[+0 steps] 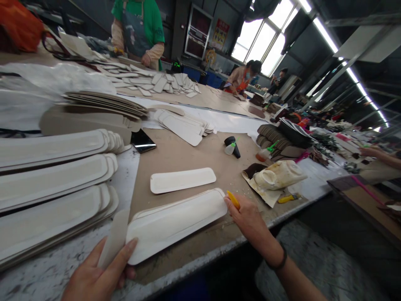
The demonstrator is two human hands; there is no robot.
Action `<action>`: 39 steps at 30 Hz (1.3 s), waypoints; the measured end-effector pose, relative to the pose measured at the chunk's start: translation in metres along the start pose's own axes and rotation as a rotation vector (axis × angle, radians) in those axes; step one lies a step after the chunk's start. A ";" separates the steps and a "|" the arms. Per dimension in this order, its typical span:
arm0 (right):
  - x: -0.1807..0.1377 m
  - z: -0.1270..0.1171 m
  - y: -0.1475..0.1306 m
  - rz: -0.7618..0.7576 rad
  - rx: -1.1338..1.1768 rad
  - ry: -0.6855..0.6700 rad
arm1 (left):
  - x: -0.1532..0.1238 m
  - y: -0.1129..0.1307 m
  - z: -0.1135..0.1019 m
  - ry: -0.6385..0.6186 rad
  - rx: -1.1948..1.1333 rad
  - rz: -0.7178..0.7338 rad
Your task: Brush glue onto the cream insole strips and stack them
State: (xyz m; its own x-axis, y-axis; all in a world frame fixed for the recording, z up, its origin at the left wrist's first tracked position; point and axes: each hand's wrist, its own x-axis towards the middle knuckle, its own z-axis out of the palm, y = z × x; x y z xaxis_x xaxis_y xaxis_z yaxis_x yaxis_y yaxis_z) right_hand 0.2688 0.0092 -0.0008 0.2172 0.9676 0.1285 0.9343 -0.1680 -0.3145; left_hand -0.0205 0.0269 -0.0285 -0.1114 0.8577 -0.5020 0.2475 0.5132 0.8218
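Note:
A stack of long white panels with rounded corners [178,223] lies at a slant near the table's front edge. At its left end, my left hand [105,267] is closed on a narrow off-white strip [116,236], with the thumb on the panel's corner. My right hand [246,213] grips a yellow-handled tool [233,200], its working end hidden; the fingers touch the stack's right end. Just behind lies a single white panel with a raised-looking rim [183,179].
Panel stacks [53,179] fill the left side. A phone [143,140], black cup-like item [232,146], crusted glue container [278,175] and yellow-handled brush [287,198] lie around. Across the table stands a person in a green shirt [140,33] beside scattered white pieces [159,82].

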 end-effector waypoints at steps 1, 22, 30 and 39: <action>-0.002 0.002 -0.002 0.006 0.026 -0.001 | -0.001 0.002 -0.001 -0.008 0.002 0.020; -0.016 -0.003 -0.028 0.555 1.006 -0.087 | -0.010 -0.014 -0.013 0.178 -0.112 0.231; -0.023 -0.004 -0.022 0.450 0.917 0.014 | -0.013 -0.001 -0.022 0.202 -0.117 0.116; -0.025 -0.006 -0.028 0.464 1.032 -0.043 | -0.012 -0.007 -0.026 0.049 -0.300 0.056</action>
State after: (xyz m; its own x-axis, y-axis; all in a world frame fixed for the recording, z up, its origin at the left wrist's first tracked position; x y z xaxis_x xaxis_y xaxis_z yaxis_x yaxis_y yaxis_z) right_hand 0.2384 -0.0111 0.0104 0.4537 0.8614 -0.2285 0.0815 -0.2955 -0.9519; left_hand -0.0460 0.0140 -0.0208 -0.1542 0.8814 -0.4464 -0.0394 0.4460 0.8942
